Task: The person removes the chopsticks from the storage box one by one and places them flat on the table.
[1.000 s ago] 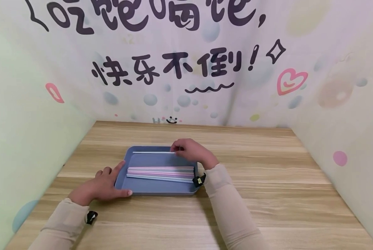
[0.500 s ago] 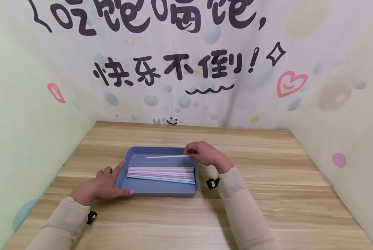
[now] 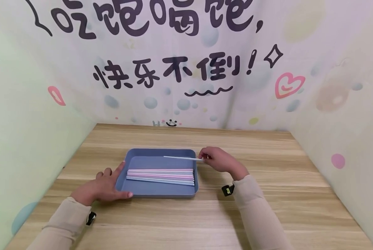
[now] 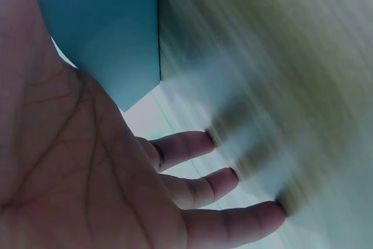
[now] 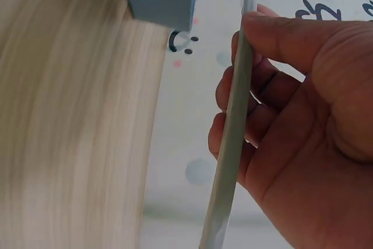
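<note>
In the head view a blue rectangular tray (image 3: pixel 161 192) lies on the table, with several pastel chopsticks (image 3: pixel 159 176) in pink, white and pale blue side by side in it. My left hand (image 3: pixel 106 184) rests at the tray's left end, thumb along the front rim and fingers spread. Just beyond the right rim, my right hand (image 3: pixel 219 159) pinches one slim white chopstick (image 3: pixel 180 158) between thumb and fingers. Its far end reaches left over the tray. The right wrist view shows this chopstick (image 5: pixel 233 126) running across the curled fingers.
The wooden table (image 3: pixel 267 194) extends in front of the tray and to its right. A printed cloth backdrop (image 3: pixel 186 76) with dark lettering rises behind the table, and pale walls (image 3: pixel 339 114) flank it.
My right hand has moved right, from above the tray's back edge to outside its right rim, drawing the white chopstick along. My left hand has kept its place at the tray.
</note>
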Demonstrator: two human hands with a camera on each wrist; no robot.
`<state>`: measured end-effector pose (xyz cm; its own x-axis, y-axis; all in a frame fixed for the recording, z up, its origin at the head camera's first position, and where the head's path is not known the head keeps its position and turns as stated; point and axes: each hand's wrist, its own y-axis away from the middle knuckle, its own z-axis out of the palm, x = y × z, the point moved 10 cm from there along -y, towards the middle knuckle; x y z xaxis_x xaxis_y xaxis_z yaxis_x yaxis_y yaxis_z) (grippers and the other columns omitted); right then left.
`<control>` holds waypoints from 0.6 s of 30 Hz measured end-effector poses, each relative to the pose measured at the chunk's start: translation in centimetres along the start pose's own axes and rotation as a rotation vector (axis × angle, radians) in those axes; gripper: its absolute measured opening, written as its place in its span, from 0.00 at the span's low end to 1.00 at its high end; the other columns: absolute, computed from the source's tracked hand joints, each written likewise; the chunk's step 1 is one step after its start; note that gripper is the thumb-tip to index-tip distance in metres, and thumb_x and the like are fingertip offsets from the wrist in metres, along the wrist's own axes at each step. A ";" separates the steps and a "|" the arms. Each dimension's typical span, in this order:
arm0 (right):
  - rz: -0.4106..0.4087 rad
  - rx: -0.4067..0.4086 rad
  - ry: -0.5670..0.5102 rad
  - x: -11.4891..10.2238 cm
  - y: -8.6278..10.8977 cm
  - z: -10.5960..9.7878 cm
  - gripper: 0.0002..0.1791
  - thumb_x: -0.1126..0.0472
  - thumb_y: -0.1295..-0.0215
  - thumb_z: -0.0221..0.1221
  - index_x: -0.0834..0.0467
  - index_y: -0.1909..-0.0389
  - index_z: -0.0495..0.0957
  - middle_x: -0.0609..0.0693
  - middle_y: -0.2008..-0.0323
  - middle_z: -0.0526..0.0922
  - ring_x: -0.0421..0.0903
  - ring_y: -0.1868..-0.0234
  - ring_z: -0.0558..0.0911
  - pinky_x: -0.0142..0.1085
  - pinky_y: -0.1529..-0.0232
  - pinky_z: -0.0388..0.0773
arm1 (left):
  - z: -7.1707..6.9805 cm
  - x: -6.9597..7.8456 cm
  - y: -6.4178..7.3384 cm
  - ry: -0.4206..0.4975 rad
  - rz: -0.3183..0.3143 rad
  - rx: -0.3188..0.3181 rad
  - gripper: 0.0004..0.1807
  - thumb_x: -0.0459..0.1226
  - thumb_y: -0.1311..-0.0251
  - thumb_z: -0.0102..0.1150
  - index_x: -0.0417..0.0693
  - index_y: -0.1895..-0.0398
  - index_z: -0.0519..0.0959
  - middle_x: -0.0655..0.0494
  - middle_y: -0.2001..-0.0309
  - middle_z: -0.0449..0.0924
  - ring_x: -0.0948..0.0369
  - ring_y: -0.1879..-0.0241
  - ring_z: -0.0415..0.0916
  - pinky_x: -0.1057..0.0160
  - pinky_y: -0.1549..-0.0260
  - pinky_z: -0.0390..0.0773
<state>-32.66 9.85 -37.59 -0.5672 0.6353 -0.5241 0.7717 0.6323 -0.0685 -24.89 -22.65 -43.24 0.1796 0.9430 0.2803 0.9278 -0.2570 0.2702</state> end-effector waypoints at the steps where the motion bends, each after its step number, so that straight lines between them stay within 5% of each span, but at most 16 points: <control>1: 0.003 -0.001 -0.001 0.2 0.3 -0.1 0.09 0.73 0.34 0.55 0.61 0.59 0.81 0.45 0.69 0.76 0.44 0.65 0.74 0.40 0.59 0.72 | 0.0 0.0 -0.1 -0.002 -0.001 -0.001 0.69 0.70 0.52 0.63 0.37 0.22 0.40 0.23 0.44 0.61 0.32 0.50 0.63 0.33 0.54 0.70; 18: 0.054 -0.025 0.056 2.8 4.6 -1.2 0.08 0.73 0.32 0.54 0.59 0.62 0.78 0.44 0.71 0.75 0.42 0.68 0.72 0.39 0.63 0.72 | 0.0 0.1 -0.6 0.010 -0.008 -0.020 0.71 0.70 0.55 0.66 0.35 0.23 0.40 0.24 0.47 0.62 0.33 0.54 0.64 0.34 0.57 0.71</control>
<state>-31.08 15.08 -38.33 -0.5405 0.6924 -0.4780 0.7947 0.6067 -0.0196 -25.42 -22.40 -43.40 0.1685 0.9428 0.2875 0.9224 -0.2537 0.2913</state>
